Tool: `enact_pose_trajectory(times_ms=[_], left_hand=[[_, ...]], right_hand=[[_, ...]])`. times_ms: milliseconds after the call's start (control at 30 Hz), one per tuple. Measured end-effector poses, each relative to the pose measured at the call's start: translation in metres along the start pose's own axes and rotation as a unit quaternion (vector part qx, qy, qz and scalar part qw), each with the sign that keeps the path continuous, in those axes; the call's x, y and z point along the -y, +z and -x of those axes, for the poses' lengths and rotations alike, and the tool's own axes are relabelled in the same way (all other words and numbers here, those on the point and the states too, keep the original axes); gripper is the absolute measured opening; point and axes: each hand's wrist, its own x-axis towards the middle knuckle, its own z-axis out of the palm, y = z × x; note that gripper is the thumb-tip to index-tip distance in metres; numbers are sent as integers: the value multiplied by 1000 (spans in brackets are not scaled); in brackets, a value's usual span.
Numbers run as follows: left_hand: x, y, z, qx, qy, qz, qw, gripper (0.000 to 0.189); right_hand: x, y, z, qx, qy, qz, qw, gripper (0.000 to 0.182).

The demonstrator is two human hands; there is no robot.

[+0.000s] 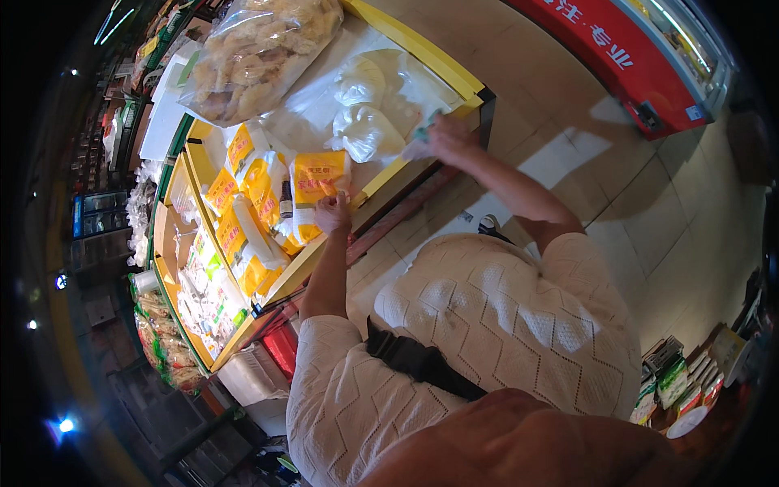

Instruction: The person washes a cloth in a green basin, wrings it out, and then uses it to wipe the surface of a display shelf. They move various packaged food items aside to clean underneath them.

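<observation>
My left hand point(333, 213) is at the near edge of a yellow-and-white packaged bag point(321, 176), its curled fingers gripping the bag's lower part. Beside this bag a small dark bottle point(286, 199) is wedged against more yellow bags point(263, 189). In my right hand point(451, 140) is a crumpled greenish cloth point(428, 126), held at the yellow rim point(380, 189) of the display bin. Two knotted white plastic bags point(365, 134) with contents lie in the bin, just left of the cloth.
A large clear bag of pale brown, puffy food point(261, 58) rests at the bin's far side. A divider point(210, 213) separates a compartment of small white-and-green packets point(210, 286). A red display freezer point(614, 55) stands across the tiled floor point(657, 201). Packaged goods point(681, 377) sit behind at right.
</observation>
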Motion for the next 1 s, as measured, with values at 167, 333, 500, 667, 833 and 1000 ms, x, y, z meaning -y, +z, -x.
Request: enact_pose_trajectory(times_ms=[167,333,500,667,833,1000], left_hand=[[-5,7,-5,4,4,-63,998,38],[14,19,-5,-28,19,-91,995,29],[-9,9,2,-31,30,-107,993,26],[-7,7,1,-46,43,-103,993,24],[-8,3,-1,-44,51,-99,993,22],[-5,5,0,-46,59,-78,994,20]], right_hand=[[32,12,9,-23,-76,-35,996,18],[-45,-20,1,-5,45,1,999,16],[-81,-37,-6,-11,121,120,985,18],[-14,-24,-1,53,-4,53,997,15],[11,-7,4,24,-98,-1,995,14],[-50,-22,-5,25,7,68,997,9]])
